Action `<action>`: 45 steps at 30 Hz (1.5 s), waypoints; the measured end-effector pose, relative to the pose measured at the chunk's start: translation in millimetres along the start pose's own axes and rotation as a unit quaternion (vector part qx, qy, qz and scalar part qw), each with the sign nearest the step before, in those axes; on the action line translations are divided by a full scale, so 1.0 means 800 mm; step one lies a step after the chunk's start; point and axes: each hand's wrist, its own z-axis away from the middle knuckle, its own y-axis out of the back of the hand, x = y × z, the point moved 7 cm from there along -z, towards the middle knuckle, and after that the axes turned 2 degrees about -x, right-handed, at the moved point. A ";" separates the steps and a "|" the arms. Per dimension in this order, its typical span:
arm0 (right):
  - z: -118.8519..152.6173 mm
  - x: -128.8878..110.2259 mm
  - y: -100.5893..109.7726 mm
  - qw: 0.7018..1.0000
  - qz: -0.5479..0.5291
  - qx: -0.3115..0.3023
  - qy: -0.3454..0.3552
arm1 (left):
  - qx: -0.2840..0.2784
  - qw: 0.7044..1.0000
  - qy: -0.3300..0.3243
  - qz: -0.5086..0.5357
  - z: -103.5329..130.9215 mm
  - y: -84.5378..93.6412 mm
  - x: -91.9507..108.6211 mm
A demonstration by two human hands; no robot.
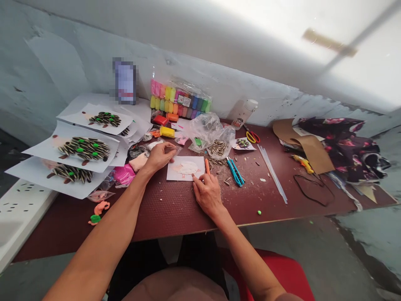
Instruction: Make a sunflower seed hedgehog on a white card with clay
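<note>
White card flat, centre frame, pale shape on it. Left hand near its upper-left corner, fingers bent; cannot tell if pinching anything. Right hand curled at lower-right edge, apparently steadying; grip unclear. Orange stick alongside.

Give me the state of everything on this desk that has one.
White bottle: upright, capped.
Phone: propped upright, screen lit.
Seed bag: part full, seeds scattered nearby.
Small sheet: flat, pale shape partly coloured.
Blue cutter: lying down, blade unclear.
Scissors: lying down, blades unclear.
Hedgehog sheets: piled, overlapping, seed-covered bodies.
</note>
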 end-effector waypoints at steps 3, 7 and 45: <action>0.001 0.000 0.001 1.000 -0.006 0.001 -0.003 | -0.002 1.000 0.005 0.004 -0.001 0.000 -0.003; 0.001 0.001 -0.001 1.000 0.000 -0.010 -0.009 | -0.004 1.000 0.007 0.004 -0.002 -0.001 -0.005; -0.001 -0.002 -0.001 0.999 0.019 -0.026 0.002 | -0.007 1.000 0.005 -0.002 -0.005 -0.001 -0.013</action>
